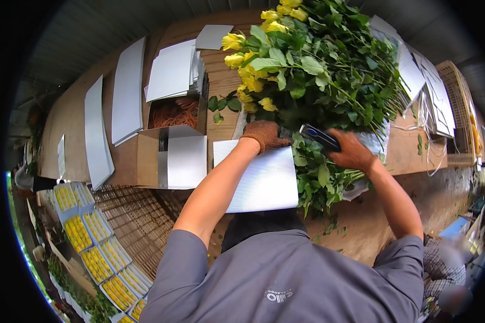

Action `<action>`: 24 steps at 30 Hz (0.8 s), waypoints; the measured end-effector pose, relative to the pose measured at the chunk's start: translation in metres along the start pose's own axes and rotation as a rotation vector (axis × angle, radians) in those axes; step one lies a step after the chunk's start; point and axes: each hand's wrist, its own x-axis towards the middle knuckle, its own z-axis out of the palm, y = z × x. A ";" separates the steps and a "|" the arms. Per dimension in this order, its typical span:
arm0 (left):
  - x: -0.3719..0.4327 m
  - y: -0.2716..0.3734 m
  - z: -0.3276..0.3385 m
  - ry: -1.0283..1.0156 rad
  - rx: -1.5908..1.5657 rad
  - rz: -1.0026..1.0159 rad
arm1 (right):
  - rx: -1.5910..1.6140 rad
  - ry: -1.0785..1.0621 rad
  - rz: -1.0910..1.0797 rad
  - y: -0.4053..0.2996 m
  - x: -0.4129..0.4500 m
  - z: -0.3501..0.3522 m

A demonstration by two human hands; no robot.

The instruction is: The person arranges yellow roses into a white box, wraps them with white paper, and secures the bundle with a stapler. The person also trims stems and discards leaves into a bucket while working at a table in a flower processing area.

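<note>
My left hand (265,136), in a brown knit glove, rests at the top edge of a white corrugated sheet (262,177) wrapped around a bunch whose stems and leaves (321,177) stick out to the right. My right hand (351,150), gloved too, is closed around a black and silver stapler (320,136) just right of the left hand. Whether the stapler touches the sheet cannot be told. Beyond both hands lies a large heap of yellow roses (250,78) with long leafy stems (347,76). The left fingertips are partly hidden.
Left of the hands stands a cardboard box with orange rubber bands (176,115), white sheets (173,72) stacked behind it. More white sheets (129,89) lie farther left. A woven crate (454,89) stands at the right. Packed yellow flowers (97,262) fill the lower left; a co-worker (444,266) is at lower right.
</note>
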 end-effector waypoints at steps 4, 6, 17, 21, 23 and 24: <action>-0.015 0.015 0.007 0.139 0.120 0.017 | 0.249 -0.493 0.186 -0.029 -0.071 0.018; -0.031 0.019 0.028 0.563 0.295 0.170 | 0.156 -0.561 0.220 -0.015 -0.094 0.051; -0.146 0.038 0.156 0.828 0.225 0.648 | 0.674 0.043 0.564 -0.017 -0.149 0.181; -0.138 0.026 0.164 0.803 0.242 0.663 | 0.766 0.058 0.504 -0.078 -0.167 0.164; -0.137 0.025 0.163 0.800 0.270 0.657 | 0.703 -0.056 0.511 -0.100 -0.171 0.149; -0.135 0.026 0.162 0.806 0.241 0.670 | 0.686 -0.114 0.538 -0.099 -0.172 0.147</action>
